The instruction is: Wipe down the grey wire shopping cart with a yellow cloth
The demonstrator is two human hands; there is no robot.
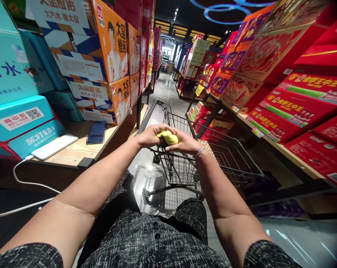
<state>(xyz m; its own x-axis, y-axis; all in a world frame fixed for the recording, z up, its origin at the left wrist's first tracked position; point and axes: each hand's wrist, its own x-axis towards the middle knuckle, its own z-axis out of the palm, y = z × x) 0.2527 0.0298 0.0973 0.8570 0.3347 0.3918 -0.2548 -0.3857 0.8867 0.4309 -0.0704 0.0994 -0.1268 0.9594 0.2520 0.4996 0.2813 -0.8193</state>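
Note:
A crumpled yellow-green cloth [169, 137] is bunched between my two hands, out in front of my body. My left hand [151, 136] curls round its left side, and my right hand [186, 142], with a bracelet at the wrist, presses on it from the right. Some fingertips are hidden behind the cloth. Behind and below the hands stands a black wire shopping cart [221, 149], its handle rail [148, 115] on the left.
Stacked orange boxes [115, 48] and turquoise boxes [20, 93] line a wooden shelf [107, 143] on the left. A white power bank [55, 146] with a cable lies there. Red boxes [299, 96] fill the right shelf. The tiled aisle [167, 87] runs ahead.

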